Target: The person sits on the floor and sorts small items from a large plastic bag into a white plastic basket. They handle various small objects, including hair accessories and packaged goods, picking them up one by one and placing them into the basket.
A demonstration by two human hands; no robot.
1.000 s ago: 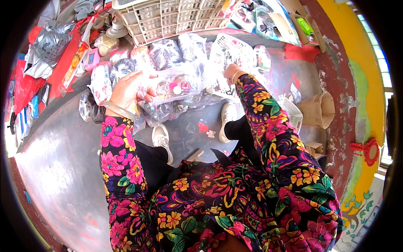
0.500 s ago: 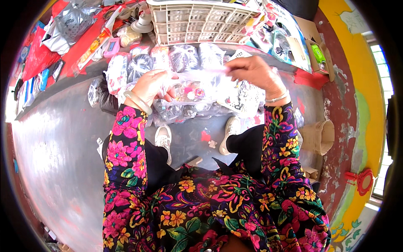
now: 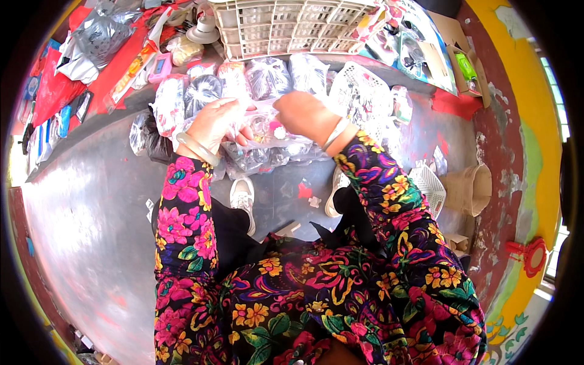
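Note:
My left hand (image 3: 213, 125) is closed on the gathered top of a clear plastic bag (image 3: 263, 129). Small pink, red and white pieces show through its film. My right hand (image 3: 307, 117) sits just to the right, over the bag's upper edge, with its fingers curled in. What those fingers pinch is hidden behind the hand. Beneath and behind the bag lie several filled clear bags (image 3: 267, 79), some with dark contents. A white perforated basket (image 3: 382, 100) with black-and-white pieces in it stands to the right of my right hand.
A large cream plastic crate (image 3: 292, 30) stands beyond the bags. Red sheeting with assorted packets and a white bell-shaped object (image 3: 204, 30) lies far left. At right are a second white basket (image 3: 431, 190), an open cardboard box (image 3: 469, 190) and the painted wall (image 3: 493, 146).
My right hand has moved left from the stretched-out film to beside my left hand, uncovering the white basket. My left hand keeps its hold on the bag.

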